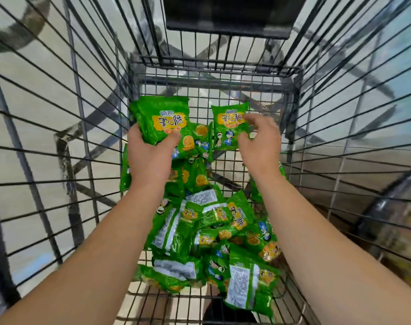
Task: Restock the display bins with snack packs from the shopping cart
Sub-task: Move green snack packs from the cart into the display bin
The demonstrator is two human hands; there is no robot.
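1. While both arms reach into the cart (89, 146), its wire walls enclose them on every side; a dark panel (228, 17) sits at 12 o'clock.
2. Green packs (214, 233) lie heaped on the cart floor, from centre to 6 o'clock.
3. Left hand (150, 156) grips a stack (160, 118) of packs.
4. Right hand (258, 141) pinches one pack (228, 125), at 1 o'clock from centre.

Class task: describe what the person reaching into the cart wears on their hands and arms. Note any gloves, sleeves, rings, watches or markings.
Both arms are bare as far as the picture shows; no sleeve edge comes into view. The left hand and right hand are ungloved. No watch, bracelet or band shows at either wrist, and no ring shows on the visible fingers. No tattoos or other markings show.
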